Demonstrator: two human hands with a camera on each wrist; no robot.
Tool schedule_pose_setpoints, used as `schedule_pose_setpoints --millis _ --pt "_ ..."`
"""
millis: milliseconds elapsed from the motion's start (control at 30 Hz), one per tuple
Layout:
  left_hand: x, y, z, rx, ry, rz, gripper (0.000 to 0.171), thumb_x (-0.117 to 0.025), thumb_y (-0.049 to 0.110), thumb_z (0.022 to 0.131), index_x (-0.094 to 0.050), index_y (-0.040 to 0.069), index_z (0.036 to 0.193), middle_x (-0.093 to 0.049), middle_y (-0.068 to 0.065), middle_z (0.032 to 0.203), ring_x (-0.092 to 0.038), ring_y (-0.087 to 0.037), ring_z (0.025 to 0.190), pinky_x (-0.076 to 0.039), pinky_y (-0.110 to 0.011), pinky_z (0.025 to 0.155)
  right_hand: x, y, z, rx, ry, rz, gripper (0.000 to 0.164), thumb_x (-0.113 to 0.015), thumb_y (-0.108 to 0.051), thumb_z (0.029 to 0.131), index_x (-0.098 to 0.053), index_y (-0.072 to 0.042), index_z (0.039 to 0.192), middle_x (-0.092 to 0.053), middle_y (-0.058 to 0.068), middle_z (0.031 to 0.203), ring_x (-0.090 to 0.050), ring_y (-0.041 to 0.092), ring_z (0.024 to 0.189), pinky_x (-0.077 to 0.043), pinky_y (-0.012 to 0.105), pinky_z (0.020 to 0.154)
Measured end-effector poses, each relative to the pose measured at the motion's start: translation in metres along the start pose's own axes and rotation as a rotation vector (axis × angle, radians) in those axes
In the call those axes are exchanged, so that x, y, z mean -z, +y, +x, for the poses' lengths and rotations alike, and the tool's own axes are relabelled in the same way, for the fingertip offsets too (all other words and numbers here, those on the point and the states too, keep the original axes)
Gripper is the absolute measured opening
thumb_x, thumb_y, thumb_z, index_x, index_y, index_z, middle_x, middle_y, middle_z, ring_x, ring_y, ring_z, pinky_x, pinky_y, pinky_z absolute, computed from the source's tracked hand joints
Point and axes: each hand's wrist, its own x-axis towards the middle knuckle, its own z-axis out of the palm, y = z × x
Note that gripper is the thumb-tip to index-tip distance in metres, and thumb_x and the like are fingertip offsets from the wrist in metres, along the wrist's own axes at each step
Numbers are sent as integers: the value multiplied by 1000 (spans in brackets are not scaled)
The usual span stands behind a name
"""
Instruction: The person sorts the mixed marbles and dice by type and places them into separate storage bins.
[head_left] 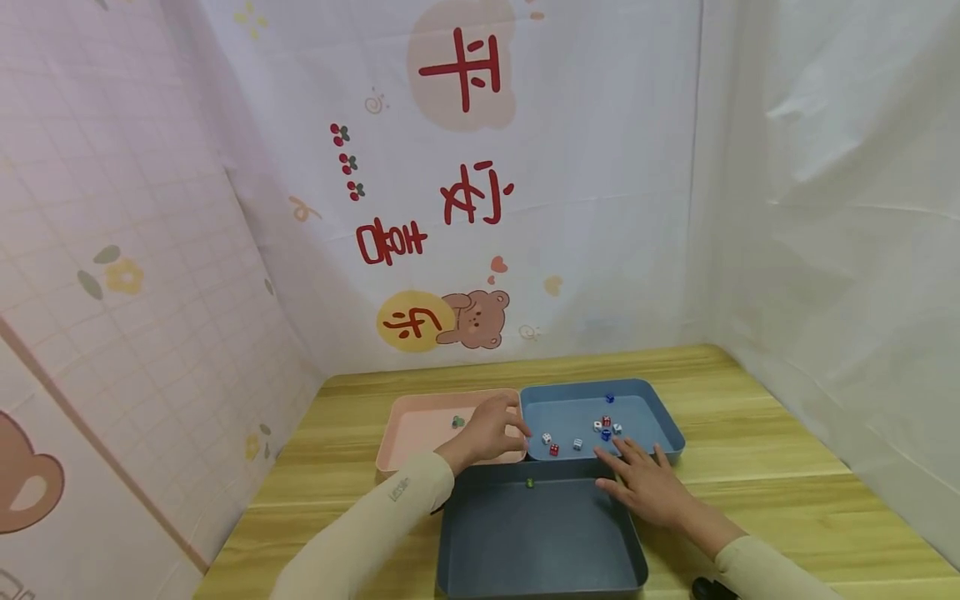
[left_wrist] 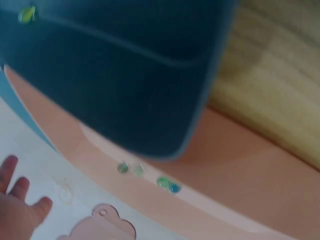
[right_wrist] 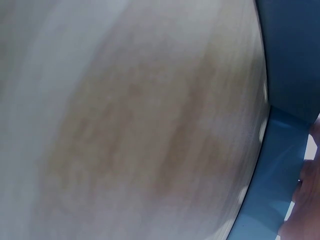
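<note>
My left hand (head_left: 491, 432) hovers over the inner side of the pink tray (head_left: 397, 429), its fingers loosely bent toward the blue tray (head_left: 555, 387); nothing shows between them. In the left wrist view the fingers of that left hand (left_wrist: 20, 215) are apart. My right hand (head_left: 645, 487), fingers spread, overlaps the blue tray's front rim and the dark tray's back right corner. White dice (head_left: 577, 444), red dice (head_left: 553, 450) and blue dice (head_left: 610, 398) lie scattered in the blue tray. Several glass marbles (left_wrist: 163, 182) are in the pink tray. One yellow-green marble (head_left: 530, 482) lies in the dark tray (head_left: 540, 542).
The three trays stand close together on a wood-grain table (head_left: 757, 442). A printed white cloth (head_left: 600, 208) hangs behind and at the sides. Near my right sleeve, a black object (head_left: 711, 589) sits at the front, partly cut off by the frame.
</note>
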Motion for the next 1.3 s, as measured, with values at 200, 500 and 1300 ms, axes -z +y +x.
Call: schedule_pose_setpoints --millis 200,500,1300 --pt "-13 4 -9 -114 -158 155 13 -79 32 86 -81 28 99 -47 -9 148 -33 -28 143 -23 -51 116 -1 1 0 1 4 -13 62 -51 -52 100 -51 -12 146 -40 24 151 -32 48 140 -13 78 104" --pt "-26 6 -17 -231 -199 402 20 -79 39 84 -79 37 104 -44 -8 151 -29 -29 145 -25 -54 115 2 0 0 -4 3 -14 62 -51 -54 99 -52 -13 146 -40 24 151 -31 48 140 -13 78 104" --pt "20 -29 -18 216 126 119 22 -67 32 96 -77 17 108 -63 -11 130 -47 -34 131 -31 -60 108 -1 1 2 -8 -37 -7 64 -50 -55 99 -50 -13 147 -39 24 152 -31 48 140 -13 79 103"
